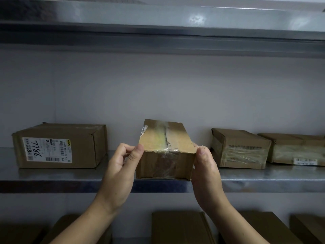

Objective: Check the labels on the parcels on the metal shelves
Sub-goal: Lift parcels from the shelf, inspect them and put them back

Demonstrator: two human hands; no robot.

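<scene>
Metal shelf (263,176) holds brown cardboard boxes (241,148). Left hand (121,171) and right hand (205,171) each pinch a top corner of the middle taped box (167,147).

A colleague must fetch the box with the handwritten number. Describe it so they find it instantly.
On the middle steel shelf, go to the far left. The brown cardboard box there alone shows a large white shipping label on its front, with 7786 handwritten.
</scene>
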